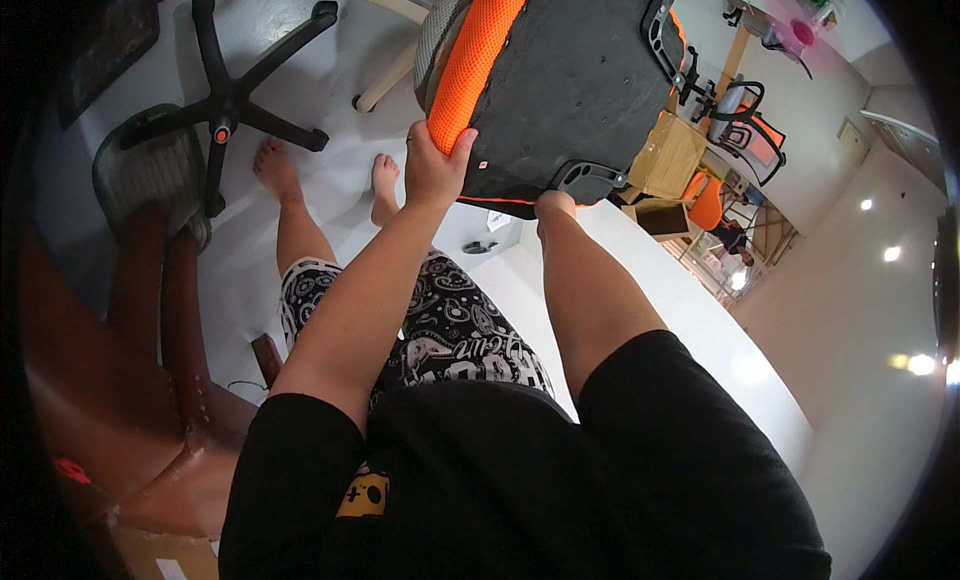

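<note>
A chair seat [570, 90] with a black underside and an orange mesh edge is held up in front of me, its underside toward me. My left hand [438, 168] is closed over its near left corner, thumb on the black underside and fingers round the orange edge. At the near right corner, my right hand [556, 206] grips the rim next to a black bracket [588, 183]; its fingers are mostly hidden behind the seat. A second black bracket [660, 35] is fixed at the far right side.
A black five-armed chair base [230, 105] rests on the grey floor, left of my bare feet. Beyond it are beige chair legs [388, 78]. Brown wooden furniture [100, 380] stands close on my left. Dark slippers [480, 247] lie by a white wall. Boxes [665, 158] and another chair [750, 130] are at right.
</note>
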A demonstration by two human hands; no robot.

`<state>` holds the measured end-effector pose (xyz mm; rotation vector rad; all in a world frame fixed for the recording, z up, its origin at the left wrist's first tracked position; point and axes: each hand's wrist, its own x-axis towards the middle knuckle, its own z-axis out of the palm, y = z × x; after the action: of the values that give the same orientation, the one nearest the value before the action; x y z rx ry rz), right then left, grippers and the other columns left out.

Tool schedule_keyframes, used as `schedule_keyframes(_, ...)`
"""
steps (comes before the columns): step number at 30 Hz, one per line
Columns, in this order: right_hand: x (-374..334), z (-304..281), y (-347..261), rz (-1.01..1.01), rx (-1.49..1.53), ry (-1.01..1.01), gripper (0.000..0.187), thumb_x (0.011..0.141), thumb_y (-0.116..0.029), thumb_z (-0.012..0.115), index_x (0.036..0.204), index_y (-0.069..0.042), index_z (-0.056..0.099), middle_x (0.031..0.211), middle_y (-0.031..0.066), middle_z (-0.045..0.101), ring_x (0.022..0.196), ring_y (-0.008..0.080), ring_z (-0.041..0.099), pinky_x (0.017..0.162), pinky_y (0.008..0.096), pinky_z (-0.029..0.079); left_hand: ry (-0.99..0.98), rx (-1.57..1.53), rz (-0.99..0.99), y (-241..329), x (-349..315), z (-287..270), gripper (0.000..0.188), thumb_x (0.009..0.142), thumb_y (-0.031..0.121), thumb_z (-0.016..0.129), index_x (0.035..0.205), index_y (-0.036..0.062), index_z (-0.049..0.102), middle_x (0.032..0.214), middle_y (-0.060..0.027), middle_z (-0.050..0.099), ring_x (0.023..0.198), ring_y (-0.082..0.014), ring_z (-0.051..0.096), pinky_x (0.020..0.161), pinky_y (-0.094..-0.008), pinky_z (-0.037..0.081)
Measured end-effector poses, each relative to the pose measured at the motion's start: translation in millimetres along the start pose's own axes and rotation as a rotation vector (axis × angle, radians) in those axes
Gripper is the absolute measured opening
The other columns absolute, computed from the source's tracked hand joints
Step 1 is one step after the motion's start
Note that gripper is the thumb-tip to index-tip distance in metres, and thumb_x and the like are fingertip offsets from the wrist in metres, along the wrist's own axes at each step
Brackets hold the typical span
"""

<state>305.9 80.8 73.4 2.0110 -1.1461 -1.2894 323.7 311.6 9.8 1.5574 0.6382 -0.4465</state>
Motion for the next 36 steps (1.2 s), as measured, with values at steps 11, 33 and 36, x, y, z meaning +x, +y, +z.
schedule_keyframes(11, -46, -47, -26, 0.671, 1.021, -0.006, 0.012, 0.090, -0.020, 0.044, 0.089, -0.013, 0.053, 0.079, 0.0039, 0.051, 0.067, 0.0161, 0.048, 0.059, 0.0282, 0.040, 0.042, -0.154, 0.177, -1, -5, -4, 0.051, 0.082, 0.037, 0.069, 0.105, -0.0033, 0.049, 0.093, -0.0225, 0.056, 0.086, -0.0387, 0.056, 0.077, -0.0419, 0.044)
schedule_keyframes(33, -118, 6, -20, -0.151, 1.774, -0.367, 0.018, 0.097, -0.027, 0.040, 0.088, -0.012, 0.046, 0.062, -0.0005, 0.042, 0.047, 0.0113, 0.036, 0.047, 0.0267, 0.033, 0.416, 0.585, 0.551, 50, -2, -55, 0.066, 0.082, 0.039, 0.066, 0.134, 0.0082, 0.041, 0.136, -0.0198, 0.041, 0.127, -0.0397, 0.036, 0.098, -0.0574, 0.031)
schedule_keyframes(36, -136, 29, -25, -0.374, 1.715, -0.432, 0.028, 0.101, -0.030, 0.036, 0.086, -0.009, 0.046, 0.058, -0.0004, 0.039, 0.045, 0.0114, 0.038, 0.041, 0.0274, 0.035, 0.290, 0.837, 0.633, 80, -15, -55, 0.071, 0.082, 0.044, 0.063, 0.140, 0.0136, 0.036, 0.143, -0.0196, 0.034, 0.134, -0.0418, 0.026, 0.101, -0.0623, 0.025)
